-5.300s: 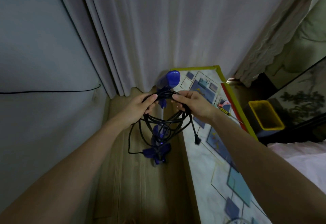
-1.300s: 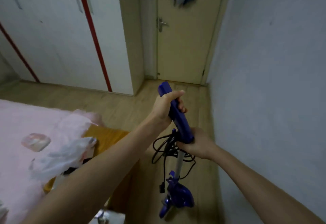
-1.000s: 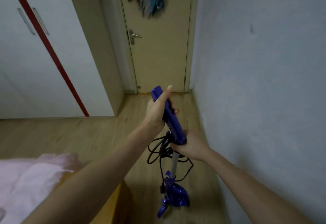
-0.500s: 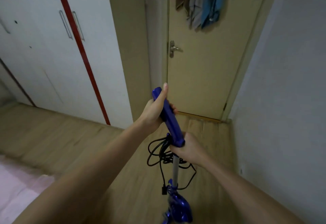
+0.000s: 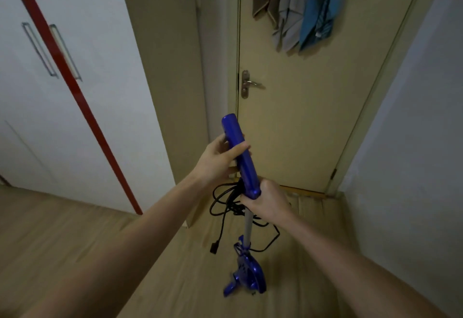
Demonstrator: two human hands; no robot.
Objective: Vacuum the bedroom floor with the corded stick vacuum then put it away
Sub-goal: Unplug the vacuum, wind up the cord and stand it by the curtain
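The vacuum (image 5: 240,164) hangs nearly upright between the 2 hands, its blue handle tilted up and away from the person. The left hand (image 5: 220,159) wraps the upper part of the handle, thumb across the near face and fingers curled behind it. The right hand (image 5: 265,200) is clamped lower down, where the handle meets the grey tube (image 5: 248,227), fingers closed around the joint. Just left of the right hand and below the left one, the black cord (image 5: 225,200) is bunched in loose loops against the tube; whether the right hand also pins it cannot be told. From the loops 1 strand drops to the plug (image 5: 214,248), which dangles free below the left hand. Under the right hand the tube runs down to the blue vacuum body (image 5: 248,275), over the wooden floor (image 5: 75,237); contact with the floor is unclear. Beyond the hands stands a closed door (image 5: 295,117) with clothes (image 5: 295,4) hanging at its top. Left of the left hand is a white wardrobe (image 5: 95,92) with a red strip.
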